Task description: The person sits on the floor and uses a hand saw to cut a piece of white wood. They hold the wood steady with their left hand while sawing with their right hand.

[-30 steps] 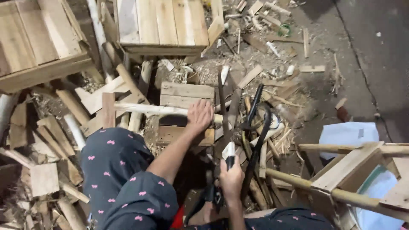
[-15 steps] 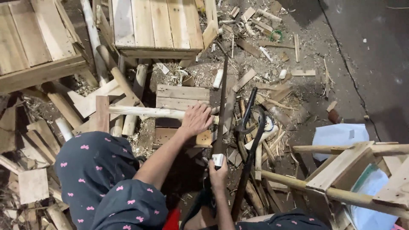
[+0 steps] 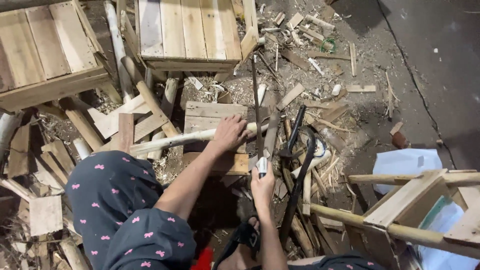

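Observation:
My left hand point(image 3: 230, 132) presses down on a pale, peeled wooden stick point(image 3: 172, 141) that lies across a small plank block point(image 3: 212, 116). My right hand point(image 3: 262, 186) grips the white handle of a long thin saw point(image 3: 256, 107), whose blade runs away from me and crosses the stick just right of my left hand. The stick's right end pokes out past the blade. My knees in dark trousers with pink butterflies fill the lower left.
Two plank crates point(image 3: 187, 32) point(image 3: 47, 52) stand at the top. Offcuts, sticks and shavings litter the ground. A black bow-shaped tool point(image 3: 300, 165) lies right of the saw. A half-built stick-and-plank frame point(image 3: 415, 200) sits at the lower right beside white paper point(image 3: 405, 162).
The saw has slid forward, away from me, along the stick, and my right hand followed it. My left hand stays on the stick. The view has shifted slightly.

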